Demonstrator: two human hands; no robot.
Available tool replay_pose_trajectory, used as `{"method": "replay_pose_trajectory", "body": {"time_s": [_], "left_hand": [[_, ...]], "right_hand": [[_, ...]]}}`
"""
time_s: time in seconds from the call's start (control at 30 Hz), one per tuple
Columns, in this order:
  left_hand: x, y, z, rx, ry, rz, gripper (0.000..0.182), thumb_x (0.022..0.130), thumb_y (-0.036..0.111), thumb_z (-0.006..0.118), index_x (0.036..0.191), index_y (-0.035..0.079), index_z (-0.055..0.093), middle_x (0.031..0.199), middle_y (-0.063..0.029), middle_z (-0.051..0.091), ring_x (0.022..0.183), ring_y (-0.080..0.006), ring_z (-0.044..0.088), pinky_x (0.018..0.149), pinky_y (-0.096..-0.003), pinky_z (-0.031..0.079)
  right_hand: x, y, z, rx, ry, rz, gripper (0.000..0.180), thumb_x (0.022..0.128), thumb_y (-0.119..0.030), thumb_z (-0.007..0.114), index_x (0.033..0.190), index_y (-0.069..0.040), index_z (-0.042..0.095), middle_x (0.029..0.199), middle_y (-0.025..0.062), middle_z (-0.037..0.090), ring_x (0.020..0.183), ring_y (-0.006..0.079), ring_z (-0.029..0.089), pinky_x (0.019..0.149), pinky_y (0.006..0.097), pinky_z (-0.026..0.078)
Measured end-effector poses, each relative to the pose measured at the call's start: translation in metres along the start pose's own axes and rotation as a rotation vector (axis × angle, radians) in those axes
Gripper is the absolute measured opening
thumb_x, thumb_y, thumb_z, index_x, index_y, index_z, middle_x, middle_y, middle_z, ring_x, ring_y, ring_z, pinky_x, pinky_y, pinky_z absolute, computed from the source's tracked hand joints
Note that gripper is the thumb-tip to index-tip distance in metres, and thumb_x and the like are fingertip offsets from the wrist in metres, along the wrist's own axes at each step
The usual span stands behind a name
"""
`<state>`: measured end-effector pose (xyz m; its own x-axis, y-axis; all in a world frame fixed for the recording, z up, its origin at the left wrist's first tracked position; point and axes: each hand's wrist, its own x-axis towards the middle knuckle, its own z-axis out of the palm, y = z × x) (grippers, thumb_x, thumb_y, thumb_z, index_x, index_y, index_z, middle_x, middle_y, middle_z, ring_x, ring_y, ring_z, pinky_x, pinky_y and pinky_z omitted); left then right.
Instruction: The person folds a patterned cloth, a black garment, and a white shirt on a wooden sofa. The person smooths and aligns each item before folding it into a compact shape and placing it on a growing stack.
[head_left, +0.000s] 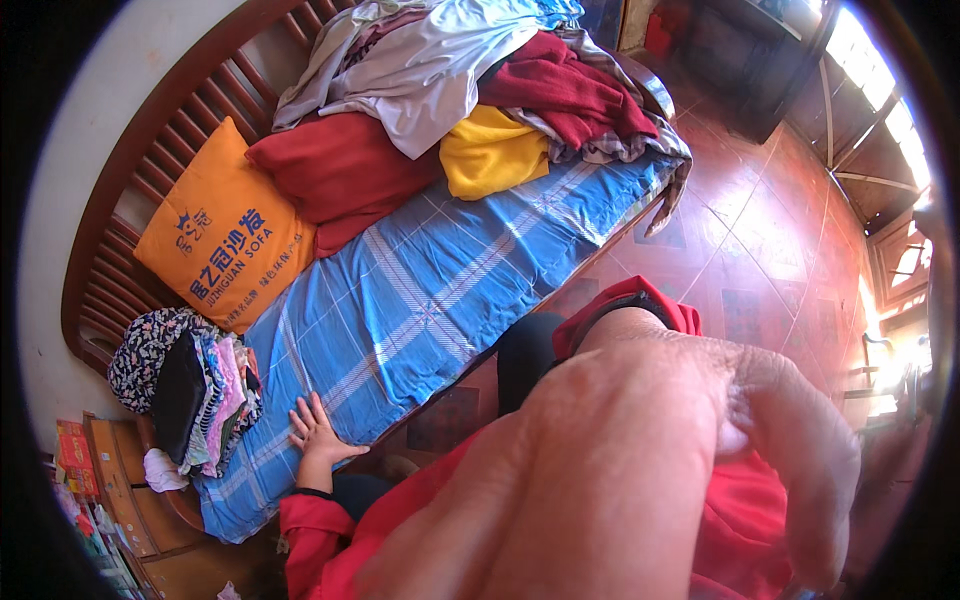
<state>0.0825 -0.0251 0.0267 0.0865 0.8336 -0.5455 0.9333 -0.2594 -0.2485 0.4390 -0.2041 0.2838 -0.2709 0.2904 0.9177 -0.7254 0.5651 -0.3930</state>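
Note:
My left hand (319, 441), fingers spread, rests on the blue plaid cover (420, 300) near the front edge of a wooden settee. To its left stands a pile of folded clothes (214, 405), with a dark floral fabric (154, 352) beside it. Very large and close to the camera is my right hand (637, 427), coming out of a red sleeve. Its back faces up; the fingertips are partly cut off or blurred, so whether it touches or holds anything cannot be seen.
An orange printed cushion (225, 232) leans on the slatted wooden backrest (169, 161). Beyond it lie a red cushion (352, 169), a yellow cloth (491, 154) and heaped garments (420, 75). Red floor tiles (750, 217) show to the right; a wooden cabinet (120, 480) stands lower left.

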Motion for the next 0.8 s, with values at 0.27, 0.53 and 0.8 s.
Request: {"method": "replay_pose_trajectory", "body": {"time_s": [0.27, 0.53, 0.8], "left_hand": [[0.019, -0.013, 0.027, -0.050, 0.125, 0.025, 0.155, 0.042, 0.052, 0.090, 0.148, 0.021, -0.019, 0.156, -0.0161, -0.014, 0.143, -0.0411, -0.010, 0.109, -0.0642, 0.008], [0.002, -0.009, 0.010, -0.053, 0.053, 0.054, 0.155, 0.041, 0.053, 0.089, 0.149, 0.018, -0.016, 0.156, -0.0179, -0.015, 0.142, -0.0423, -0.013, 0.108, -0.0657, 0.006], [0.011, -0.015, 0.018, -0.075, 0.074, 0.097, 0.159, 0.037, 0.058, 0.088, 0.149, 0.014, -0.015, 0.155, -0.0220, -0.015, 0.141, -0.0442, -0.016, 0.108, -0.0660, 0.001]], "right_hand": [[-0.012, 0.011, -0.008, 0.005, 0.019, 0.059, 0.020, 0.091, -0.020, 0.055, 0.094, -0.002, 0.062, 0.090, 0.0099, 0.064, 0.083, 0.0234, 0.061, 0.074, 0.0314, 0.047], [-0.111, 0.049, -0.194, -0.620, 1.103, 0.847, 0.028, 0.088, -0.026, 0.062, 0.110, -0.007, 0.064, 0.098, 0.0011, 0.065, 0.088, 0.0113, 0.061, 0.075, 0.0242, 0.047], [-0.174, 0.072, -0.406, -1.529, 1.503, 1.161, 0.059, 0.074, -0.045, 0.074, 0.103, 0.005, 0.062, 0.111, 0.0249, 0.063, 0.106, 0.0379, 0.061, 0.090, 0.0433, 0.047]]}}
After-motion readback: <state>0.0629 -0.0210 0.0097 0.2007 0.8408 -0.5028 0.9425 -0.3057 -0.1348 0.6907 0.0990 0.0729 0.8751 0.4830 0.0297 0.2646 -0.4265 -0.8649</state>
